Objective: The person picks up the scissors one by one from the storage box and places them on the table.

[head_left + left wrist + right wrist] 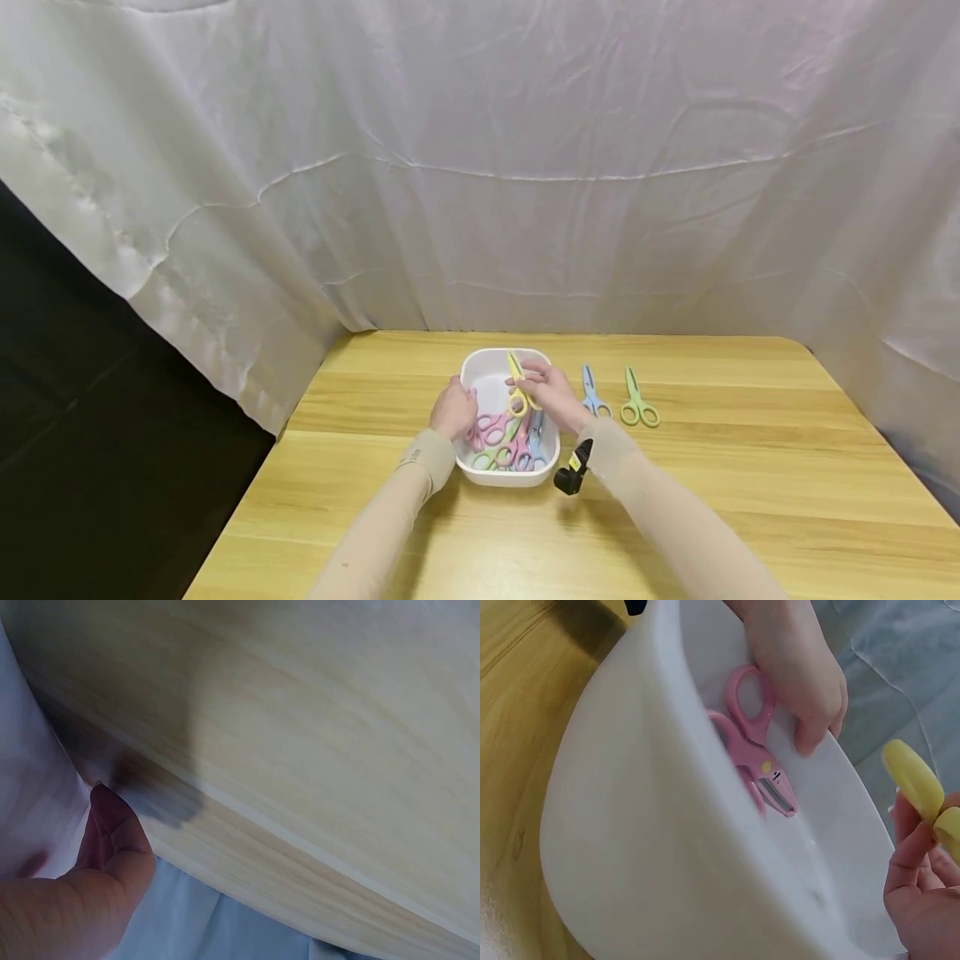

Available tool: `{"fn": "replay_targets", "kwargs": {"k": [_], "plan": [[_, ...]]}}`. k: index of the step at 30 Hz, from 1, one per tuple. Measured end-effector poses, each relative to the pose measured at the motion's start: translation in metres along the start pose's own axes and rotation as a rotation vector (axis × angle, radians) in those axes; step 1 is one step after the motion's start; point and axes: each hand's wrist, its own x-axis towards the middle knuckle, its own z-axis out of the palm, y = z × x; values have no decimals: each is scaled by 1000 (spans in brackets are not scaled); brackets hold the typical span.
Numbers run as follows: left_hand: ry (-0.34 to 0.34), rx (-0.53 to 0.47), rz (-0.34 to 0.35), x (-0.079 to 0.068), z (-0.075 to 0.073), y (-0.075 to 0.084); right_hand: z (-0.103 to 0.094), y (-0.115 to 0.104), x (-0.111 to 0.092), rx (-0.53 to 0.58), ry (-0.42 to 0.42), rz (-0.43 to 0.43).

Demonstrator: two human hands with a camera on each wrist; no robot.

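Note:
A white plastic bin [506,479] stands on the table with several pastel scissors piled toward its near end. My left hand [453,410] grips the bin's left wall, the thumb inside and the fingers over the outside; the left wrist view shows part of this hand [109,859] at the wall. Above the bin's right side, my right hand [555,396] pinches a pair of yellow scissors [516,368], blades pointing away from me. The right wrist view shows the yellow handle [915,780] between thumb and fingers, and pink scissors [759,754] inside the bin.
Blue scissors [590,389] and green scissors [634,393] lie side by side on the wooden table [750,467], right of the bin. A pale curtain [525,233] hangs along the table's back edge. A black wrist camera [572,475] sits at my right wrist.

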Motion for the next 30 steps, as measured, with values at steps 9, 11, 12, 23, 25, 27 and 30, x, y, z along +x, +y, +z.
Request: {"fn": "replay_targets", "kwargs": {"k": [9, 11, 12, 23, 25, 27, 30], "plan": [[30, 56, 26, 1, 3, 1, -9, 8, 0, 129, 4, 10], [37, 66, 42, 2, 4, 2, -11, 8, -1, 202, -14, 30], [39, 70, 46, 2, 4, 2, -12, 8, -1, 233, -24, 41], [42, 89, 39, 3, 3, 0, -21, 5, -13, 436, -68, 99], [43, 88, 33, 2, 3, 0, -24, 7, -16, 428, -82, 97], [42, 86, 29, 2, 2, 0, -28, 9, -18, 429, -87, 100], [41, 89, 27, 1, 1, 0, -34, 12, -22, 444, -95, 97]]}}
